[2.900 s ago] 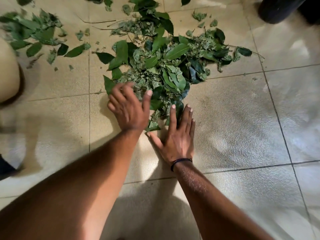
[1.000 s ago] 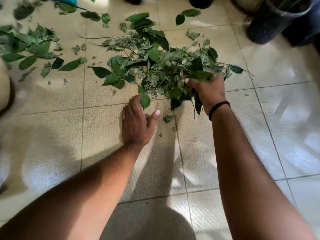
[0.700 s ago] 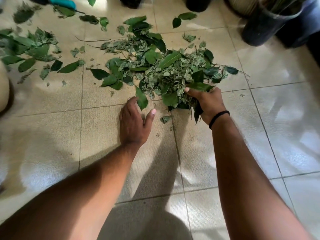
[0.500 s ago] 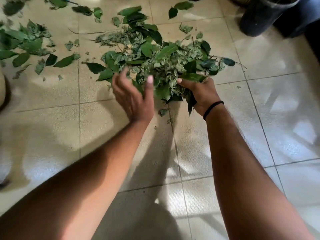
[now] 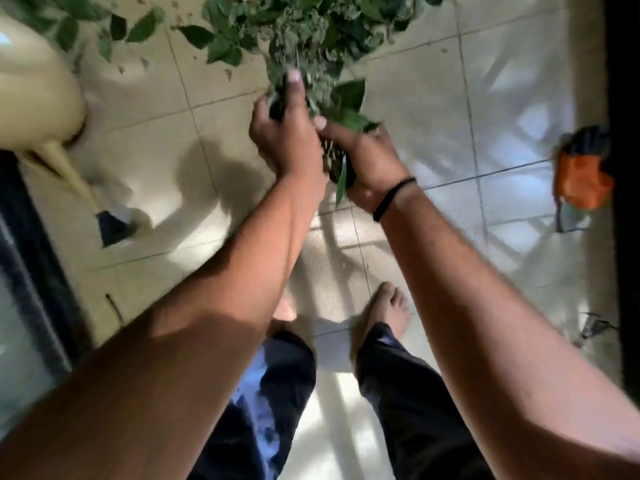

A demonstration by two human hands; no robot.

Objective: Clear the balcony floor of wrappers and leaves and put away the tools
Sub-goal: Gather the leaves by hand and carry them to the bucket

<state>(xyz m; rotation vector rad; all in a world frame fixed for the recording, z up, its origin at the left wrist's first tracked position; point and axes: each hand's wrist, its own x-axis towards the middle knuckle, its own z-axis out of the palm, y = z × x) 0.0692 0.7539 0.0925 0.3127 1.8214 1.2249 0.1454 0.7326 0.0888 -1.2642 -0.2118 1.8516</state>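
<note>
The cream watering can (image 5: 34,95) stands well to the left of the bundle of leaves (image 5: 322,98), its spout pointing down toward the person's feet, with loose leaves (image 5: 138,27) scattered on the tiled floor (image 5: 433,84) between can and bundle.

What I'd worry about is the bundle shedding. It is a loose mix of whole leaves and small crumbled bits, squeezed only from two sides, and one long leaf already hangs out below the wrists. If the hands part even slightly while carrying it, the fine bits would likely rain down on the tiles near the bare feet. The picture is blurred, so a hurried move seems likely, which makes spilling more probable.

The left hand (image 5: 287,133) presses against the left side of the bundle, fingers curled into it and thumb up along the leaves. The right hand (image 5: 363,157), with a black wristband, cups the bundle from the right and below, fingers wrapped around it. The bundle sits between and above both hands.

Far right of the bundle, an orange and black object (image 5: 585,174) lies on the tiles; I cannot tell what it is.
</note>
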